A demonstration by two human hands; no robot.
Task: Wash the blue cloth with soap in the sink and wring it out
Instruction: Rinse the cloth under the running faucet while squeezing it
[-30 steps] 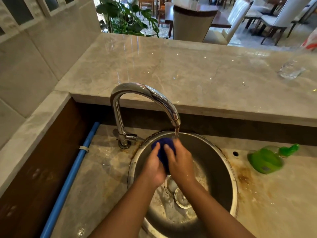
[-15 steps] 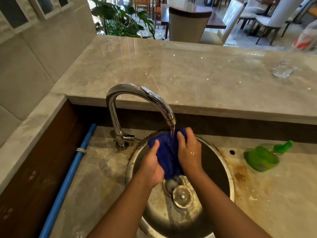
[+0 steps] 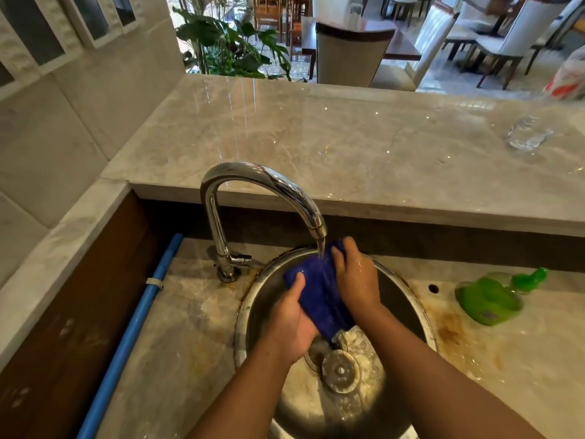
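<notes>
We see a round steel sink (image 3: 241, 315) w/ sudsy bottom, a curved chrome tap (image 3: 262, 180) running, and veined marble counter (image 3: 348, 147) behind. The wet blue cloth (image 3: 319, 289) hangs bunched over the basin btwn both hands. L hand (image 3: 291, 321) grips its lower left, thumb on top. R hand (image 3: 356, 280) curls round its upper right, under the stream. A green soap bottle (image 3: 487, 299) lies on its side at right.

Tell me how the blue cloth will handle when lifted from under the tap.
Probably floppy: the blue cloth folds and droops between the left hand and right hand. Likely heavy for its size and dripping, since water from the tap runs onto it. Maybe slippery: froth lies in the sink.
</notes>
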